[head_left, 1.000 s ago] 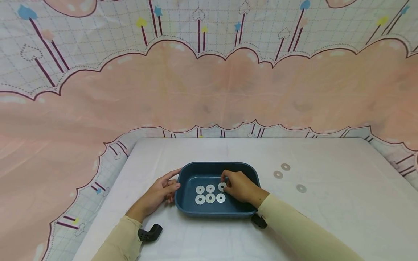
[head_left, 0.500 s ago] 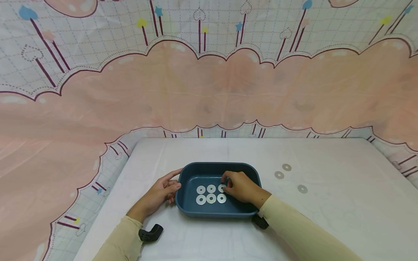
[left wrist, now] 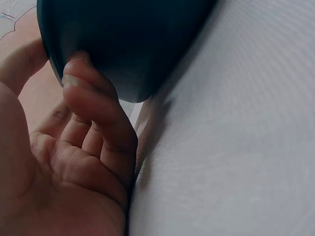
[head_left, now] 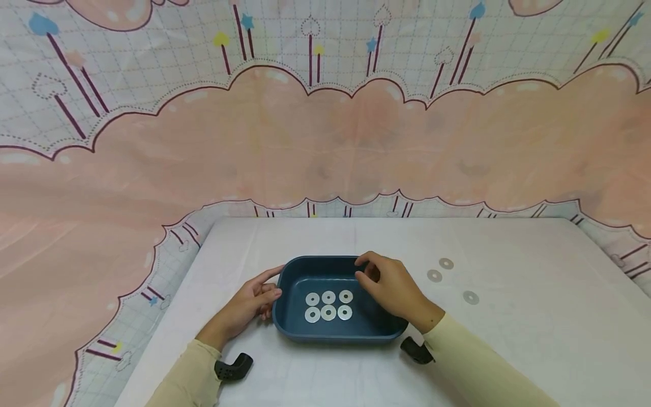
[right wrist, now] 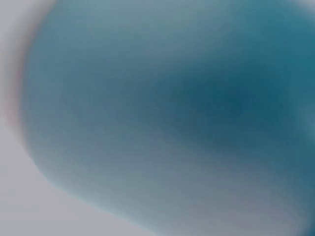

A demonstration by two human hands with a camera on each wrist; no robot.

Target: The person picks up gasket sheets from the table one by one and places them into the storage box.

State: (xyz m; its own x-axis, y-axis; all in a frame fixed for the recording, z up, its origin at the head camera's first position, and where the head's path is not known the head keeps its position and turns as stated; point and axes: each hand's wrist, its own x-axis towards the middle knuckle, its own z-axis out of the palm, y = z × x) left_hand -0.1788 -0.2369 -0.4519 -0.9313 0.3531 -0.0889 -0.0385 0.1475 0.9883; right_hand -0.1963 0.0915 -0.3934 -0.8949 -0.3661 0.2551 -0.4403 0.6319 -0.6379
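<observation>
A white table (head_left: 534, 339) bears a blue tray (head_left: 290, 316) and three loose washers (head_left: 434, 276).

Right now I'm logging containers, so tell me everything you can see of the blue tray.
The blue tray is a dark blue rectangular tub with rounded corners and a raised rim, seemingly matte plastic. It sits upright and flat on the white table, near its front edge. Six flat silver washers lie inside in two rows of three. The left hand rests against its left wall; the right hand hovers over its right side.
</observation>
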